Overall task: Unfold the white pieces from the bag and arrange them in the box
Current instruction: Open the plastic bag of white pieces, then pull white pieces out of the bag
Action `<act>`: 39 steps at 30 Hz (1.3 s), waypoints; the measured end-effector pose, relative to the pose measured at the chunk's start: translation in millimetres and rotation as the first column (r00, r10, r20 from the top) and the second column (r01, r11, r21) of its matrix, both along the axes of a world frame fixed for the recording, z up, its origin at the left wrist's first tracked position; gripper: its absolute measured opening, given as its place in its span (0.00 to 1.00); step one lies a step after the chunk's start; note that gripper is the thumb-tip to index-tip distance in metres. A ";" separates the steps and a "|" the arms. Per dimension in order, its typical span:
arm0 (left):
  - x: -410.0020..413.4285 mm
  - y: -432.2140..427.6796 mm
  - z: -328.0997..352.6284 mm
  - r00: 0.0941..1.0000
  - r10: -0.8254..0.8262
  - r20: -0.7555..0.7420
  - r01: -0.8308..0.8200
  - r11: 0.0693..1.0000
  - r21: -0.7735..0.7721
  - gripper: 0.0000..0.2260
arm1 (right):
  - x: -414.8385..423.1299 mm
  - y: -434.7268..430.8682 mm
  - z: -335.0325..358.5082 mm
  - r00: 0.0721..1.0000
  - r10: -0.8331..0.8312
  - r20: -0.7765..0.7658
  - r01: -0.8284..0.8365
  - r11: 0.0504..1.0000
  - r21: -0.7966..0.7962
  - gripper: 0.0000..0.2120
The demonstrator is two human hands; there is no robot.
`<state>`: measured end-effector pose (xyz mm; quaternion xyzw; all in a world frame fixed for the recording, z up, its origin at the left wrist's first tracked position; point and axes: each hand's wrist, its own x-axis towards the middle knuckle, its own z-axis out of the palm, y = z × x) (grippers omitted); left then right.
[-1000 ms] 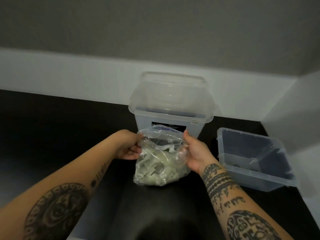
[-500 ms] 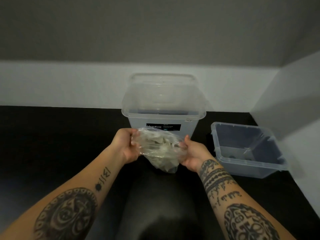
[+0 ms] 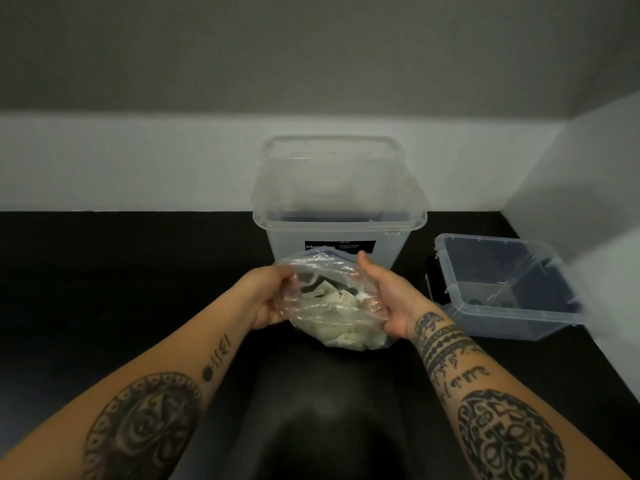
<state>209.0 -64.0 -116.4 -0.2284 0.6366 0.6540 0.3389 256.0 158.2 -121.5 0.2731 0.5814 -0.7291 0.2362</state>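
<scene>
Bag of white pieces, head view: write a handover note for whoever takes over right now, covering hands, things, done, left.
Left hand grips the clear plastic bag by its left side; right hand holds its right side, thumb up.
The white pieces lie bunched inside the bag. Tall clear box stands just behind it, small clear box to the right.
Done: bag in hand.
Left: take pieces out, unfold them, arrange them in the box.

The bag (image 3: 334,303) sits between the left hand (image 3: 268,299) and right hand (image 3: 388,299), before the tall box (image 3: 339,216). A smaller tub (image 3: 502,285) lies to the right, both on the table (image 3: 121,271).
</scene>
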 end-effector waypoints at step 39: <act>-13.9 50.3 -18.9 0.143 -0.977 0.157 0.163 -0.133 -0.978 0.23 | 50.5 25.0 -26.4 0.437 0.894 0.098 -0.145 -0.038 0.989 0.23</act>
